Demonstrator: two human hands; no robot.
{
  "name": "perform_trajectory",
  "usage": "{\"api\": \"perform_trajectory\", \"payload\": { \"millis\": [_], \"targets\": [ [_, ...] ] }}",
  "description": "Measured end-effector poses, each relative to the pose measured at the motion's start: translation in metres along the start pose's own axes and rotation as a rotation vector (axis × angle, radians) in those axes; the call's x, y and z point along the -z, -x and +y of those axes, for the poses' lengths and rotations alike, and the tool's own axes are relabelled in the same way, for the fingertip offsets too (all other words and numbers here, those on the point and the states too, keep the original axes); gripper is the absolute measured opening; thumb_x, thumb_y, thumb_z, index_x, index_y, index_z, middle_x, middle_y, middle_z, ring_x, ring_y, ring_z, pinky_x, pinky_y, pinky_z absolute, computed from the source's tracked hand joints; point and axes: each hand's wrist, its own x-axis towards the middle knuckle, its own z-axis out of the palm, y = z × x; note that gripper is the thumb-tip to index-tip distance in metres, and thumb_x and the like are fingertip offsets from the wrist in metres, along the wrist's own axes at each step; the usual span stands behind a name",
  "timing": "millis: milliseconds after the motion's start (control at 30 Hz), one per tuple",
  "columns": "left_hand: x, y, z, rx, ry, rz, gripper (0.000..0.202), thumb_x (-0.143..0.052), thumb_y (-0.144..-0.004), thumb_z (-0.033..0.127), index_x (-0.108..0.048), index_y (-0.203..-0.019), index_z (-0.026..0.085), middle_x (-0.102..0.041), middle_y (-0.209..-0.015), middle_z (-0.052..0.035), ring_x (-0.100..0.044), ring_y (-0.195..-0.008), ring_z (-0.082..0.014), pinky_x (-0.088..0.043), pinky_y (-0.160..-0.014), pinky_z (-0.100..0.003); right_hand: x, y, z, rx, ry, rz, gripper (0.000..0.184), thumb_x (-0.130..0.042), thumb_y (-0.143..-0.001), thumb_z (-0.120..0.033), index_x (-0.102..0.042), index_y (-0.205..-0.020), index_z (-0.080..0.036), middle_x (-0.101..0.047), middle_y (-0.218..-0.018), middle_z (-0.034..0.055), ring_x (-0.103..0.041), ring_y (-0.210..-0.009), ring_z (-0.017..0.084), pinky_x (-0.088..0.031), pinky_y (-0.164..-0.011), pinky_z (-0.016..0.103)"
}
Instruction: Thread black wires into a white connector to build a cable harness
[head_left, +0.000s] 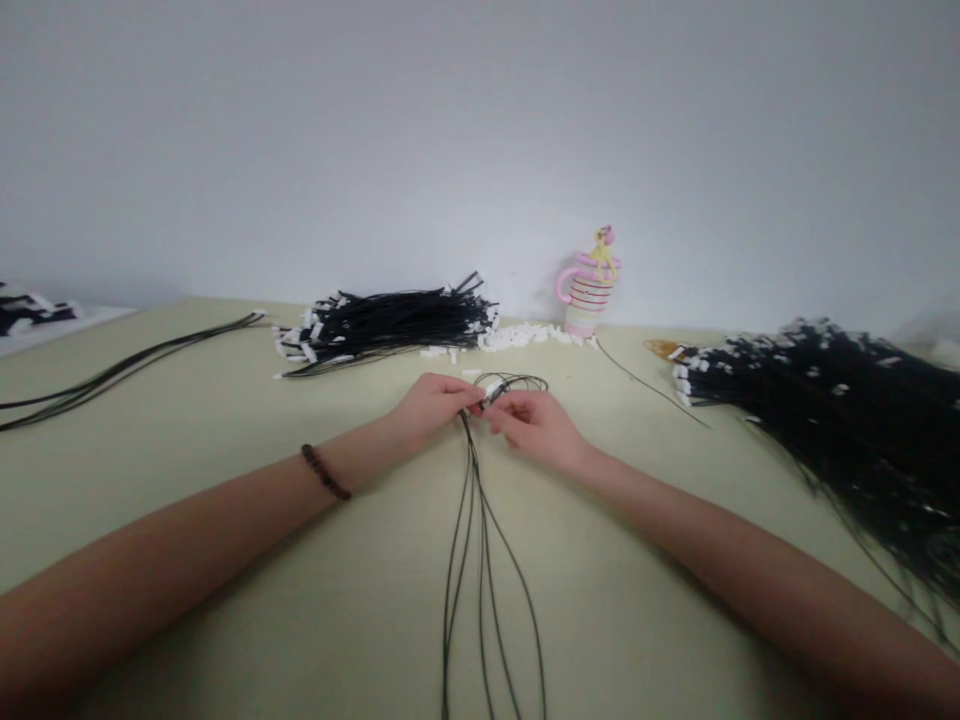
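Several black cables with white ends make a small bundle (30, 312) at the left edge of your frame, a little above mid-height, on a white surface beside the table (337, 600). Just right of and below it, a few loose cables (142, 353) slant up from the left edge, their white tips ending near the middle pile (397, 320). That pile lies left of centre near the wall (375, 130), black lengths side by side with white pieces at both ends. Below it you wear a dark beaded bracelet (325, 472) on your left wrist. Your left hand (436, 408), near the centre, is pinched on the held cables (471, 440); these fan out downward to the bottom edge, and a loop (536, 380) of thin cable arches above your fingers. A white connector (493, 388) shows between your hands. Your right hand (536, 425) meets the cables from just right of centre with curled fingers; you cannot tell from this blurred view whether its fingertips grip them. Beyond your hands, loose white pieces (525, 336) are strewn toward a striped mug (589, 303) with a pink handle and a yellow-and-pink ornament (604, 252) at its rim. From near the mug's base, one thin wire (637, 379) runs down to the right. Farther right, you see an amber-coloured item (664, 348) touching or just beside a big heap (847, 410) of white-ended black cables, which spreads to the right edge.
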Motion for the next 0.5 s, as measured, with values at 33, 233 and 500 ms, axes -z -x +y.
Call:
{"api": "perform_trajectory", "payload": {
  "millis": [33,233,500],
  "targets": [
    [-0.001,0.000,-0.001,0.002,0.018,0.005,0.023,-0.061,-0.064,0.035,-0.067,-0.065,0.013,-0.062,-0.061,-0.0048,-0.046,-0.051,-0.0098,-0.031,-0.047,-0.022,-0.008,0.001,0.001,0.001,0.059,-0.061,0.024,-0.050,-0.075,-0.036,-0.057,-0.067,-0.014,-0.052,-0.056,-0.0003,-0.042,-0.047,0.007,-0.029,-0.045,0.019],
    [-0.005,-0.001,-0.002,0.026,0.071,0.038,0.023,-0.064,-0.062,0.035,-0.068,-0.069,0.013,-0.063,-0.064,-0.0047,-0.048,-0.055,-0.0110,-0.035,-0.050,-0.022,-0.022,0.000,0.007,0.042,0.326,-0.028,0.024,-0.048,-0.077,-0.031,-0.059,-0.063,-0.015,-0.053,-0.056,0.0000,-0.041,-0.049,0.008,-0.024,-0.046,0.020],
    [-0.005,0.000,-0.003,0.027,0.065,0.029,0.022,-0.065,-0.061,0.034,-0.069,-0.070,0.014,-0.063,-0.064,-0.0031,-0.048,-0.056,-0.0104,-0.036,-0.053,-0.021,-0.017,0.000,0.002,0.086,0.336,-0.036,0.020,-0.045,-0.074,-0.020,-0.054,-0.057,-0.014,-0.047,-0.051,-0.0015,-0.038,-0.048,0.007,-0.024,-0.047,0.019]
  ]
}}
